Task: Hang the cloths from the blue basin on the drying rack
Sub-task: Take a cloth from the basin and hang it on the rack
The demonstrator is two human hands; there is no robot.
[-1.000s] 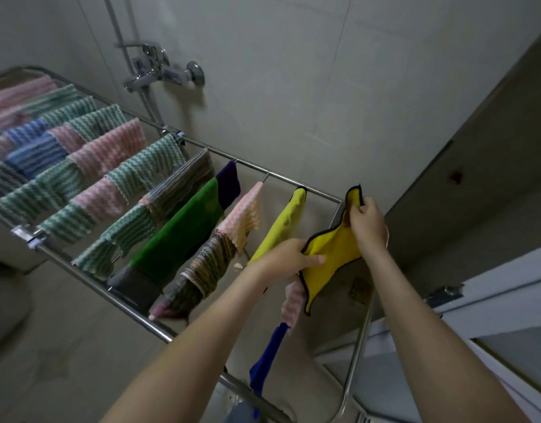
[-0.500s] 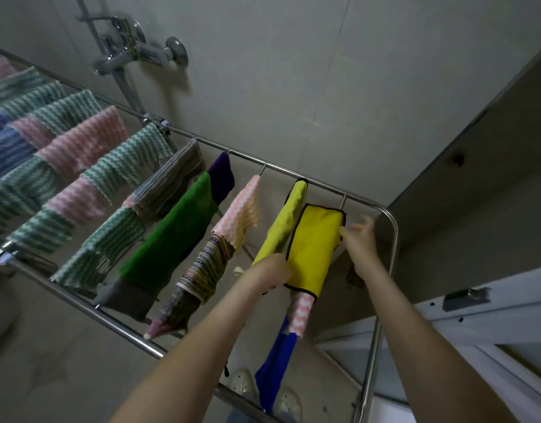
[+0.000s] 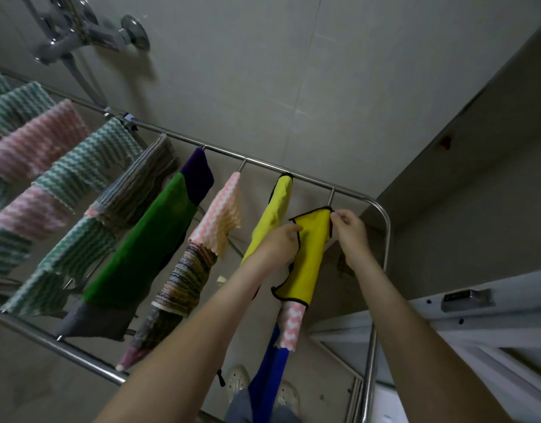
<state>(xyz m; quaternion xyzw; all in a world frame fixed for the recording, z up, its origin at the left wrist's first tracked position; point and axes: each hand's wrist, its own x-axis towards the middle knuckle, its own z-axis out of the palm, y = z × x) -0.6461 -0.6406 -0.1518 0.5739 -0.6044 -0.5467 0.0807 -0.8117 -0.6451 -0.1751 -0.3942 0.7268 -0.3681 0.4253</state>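
The drying rack (image 3: 296, 175) is nearly full, cloths draped on every rail from its left end to its right corner; the blue basin is out of view, so what's left I can't tell. On the last rail by that right corner hangs the yellow cloth (image 3: 307, 257), both arms stretched up to it. The left hand (image 3: 277, 247) grips its left edge, and the right hand (image 3: 350, 233) pinches its top corner with closed fingertips.

You have the yellow cloth (image 3: 309, 254) with black edging draped over the last rod of the drying rack (image 3: 380, 215), its top corner pinched in your right fingers (image 3: 339, 215) and its near edge under your left fingers (image 3: 289, 232). Below your fingers, a pink-and-white cloth (image 3: 290, 326) and a blue cloth (image 3: 270, 377) hang on that rod
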